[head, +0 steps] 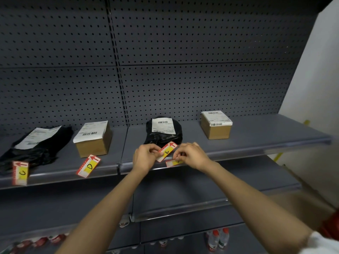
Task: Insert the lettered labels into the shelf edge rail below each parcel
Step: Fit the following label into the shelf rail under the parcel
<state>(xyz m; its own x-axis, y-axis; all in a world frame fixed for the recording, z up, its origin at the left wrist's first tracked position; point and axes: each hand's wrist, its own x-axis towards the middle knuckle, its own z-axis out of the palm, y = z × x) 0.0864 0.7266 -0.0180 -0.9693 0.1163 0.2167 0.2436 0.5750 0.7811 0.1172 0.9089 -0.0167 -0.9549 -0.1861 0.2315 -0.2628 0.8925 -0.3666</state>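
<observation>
My left hand [145,157] and my right hand [190,154] meet at the shelf edge rail [238,150], in front of a black bag parcel [163,131]. The left hand pinches the label marked E [167,151], red and white with a red arrow, tilted above the rail. The right hand holds a second label [172,163] low against the rail; its letter is hidden. Label C [20,173] hangs in the rail below the left black bag parcel [36,143]. Label D [88,165] sits crooked below a cardboard box [93,139].
Another cardboard box [216,124] stands on the shelf to the right with no label under it. A grey pegboard wall [165,61] backs the shelf. Lower shelves [183,198] lie beneath, with bottles [218,239] at the bottom.
</observation>
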